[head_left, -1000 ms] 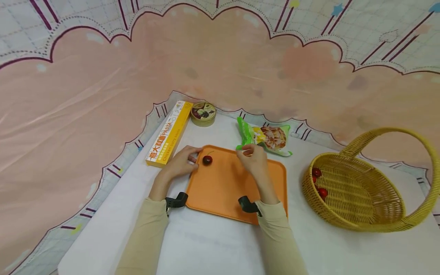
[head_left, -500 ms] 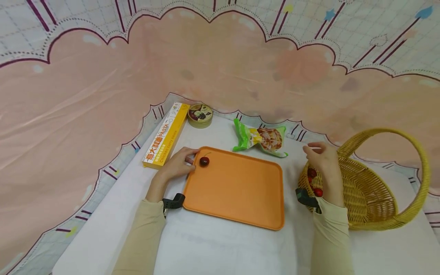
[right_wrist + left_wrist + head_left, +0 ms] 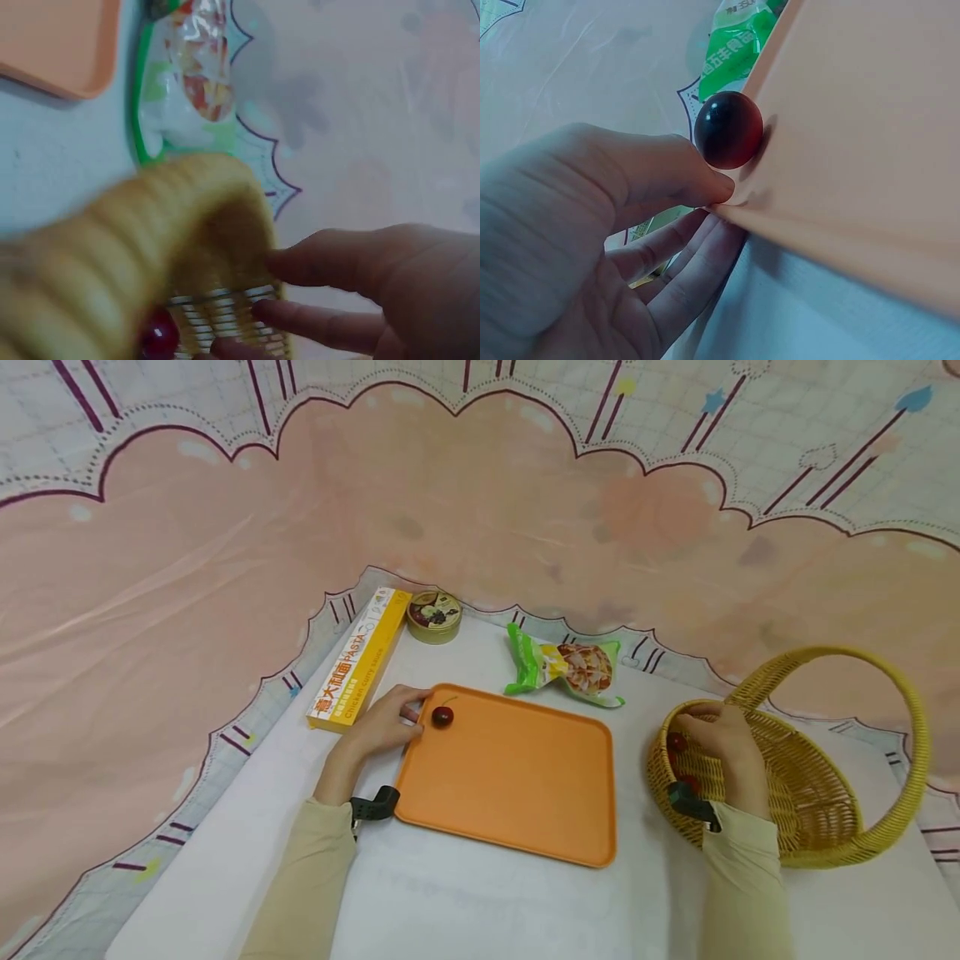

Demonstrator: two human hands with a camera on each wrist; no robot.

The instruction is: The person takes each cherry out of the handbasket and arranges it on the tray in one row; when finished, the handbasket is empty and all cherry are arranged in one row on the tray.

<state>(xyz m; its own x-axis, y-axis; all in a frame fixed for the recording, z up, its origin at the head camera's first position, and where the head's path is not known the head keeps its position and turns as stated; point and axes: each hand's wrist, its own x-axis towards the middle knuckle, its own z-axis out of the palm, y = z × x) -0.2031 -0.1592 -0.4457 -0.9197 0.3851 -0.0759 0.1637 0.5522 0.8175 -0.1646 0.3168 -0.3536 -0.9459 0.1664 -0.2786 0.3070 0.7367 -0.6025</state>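
My left hand (image 3: 384,724) grips the left edge of an orange tray (image 3: 517,777), thumb over the rim and fingers beneath it in the left wrist view. One dark red cherry (image 3: 442,717) with a stem lies in the tray's far left corner, close by the thumb (image 3: 709,180). At the right, my right hand (image 3: 723,742) reaches into a yellow wicker basket (image 3: 813,802). In the right wrist view its fingers (image 3: 322,326) are spread apart at the rim with nothing between them. Several cherries (image 3: 677,742) lie along the basket's left inner side; one cherry (image 3: 159,334) shows below the blurred rim.
A yellow and white pasta box (image 3: 358,660) lies left of the tray, beside a round gold tin (image 3: 433,618). Behind the tray lies a green snack bag (image 3: 566,667). The basket's tall handle (image 3: 900,693) arches up on the right. White cloth (image 3: 480,902) covers the table.
My right hand has moved from over the tray's right side to the basket, then down into it. The left hand stays on the tray edge, and the cherry has stayed in its corner.
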